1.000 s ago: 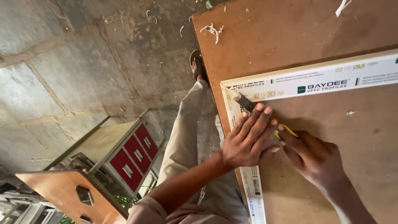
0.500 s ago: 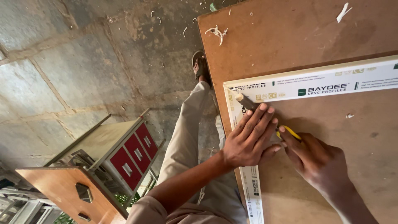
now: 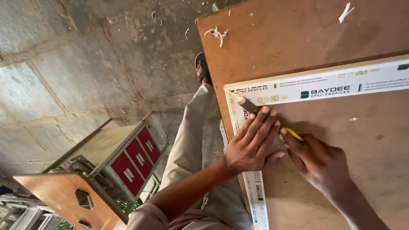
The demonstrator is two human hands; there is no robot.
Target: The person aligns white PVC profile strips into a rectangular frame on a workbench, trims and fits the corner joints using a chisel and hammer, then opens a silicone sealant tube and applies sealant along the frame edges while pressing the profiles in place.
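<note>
A view from above onto a brown wooden workbench (image 3: 306, 38), its board filling the right half of the picture. To the left, well below, lies a grey concrete floor (image 3: 64, 72) scattered with pale shavings, and a small cabinet with red drawers (image 3: 128, 159) stands there beside a wooden panel.

On the bench lies a white plastic frame profile (image 3: 324, 87) covered in printed protective film. One length runs across the board, a second runs down along the bench's left edge, and the two meet at a mitred corner. The profile looks light and rigid, probably hollow, with a slick film surface. It would likely slide under pressure, so pressing it flat near the corner seems the sound hold.

The left hand (image 3: 251, 142) lies flat on the downward length just below the corner, fingers close together and extended. The right hand (image 3: 319, 162) is just beside it, fingers curled around a yellow tool (image 3: 295, 134). Its tip is hidden, so what kind of tool it is cannot be told.
</note>
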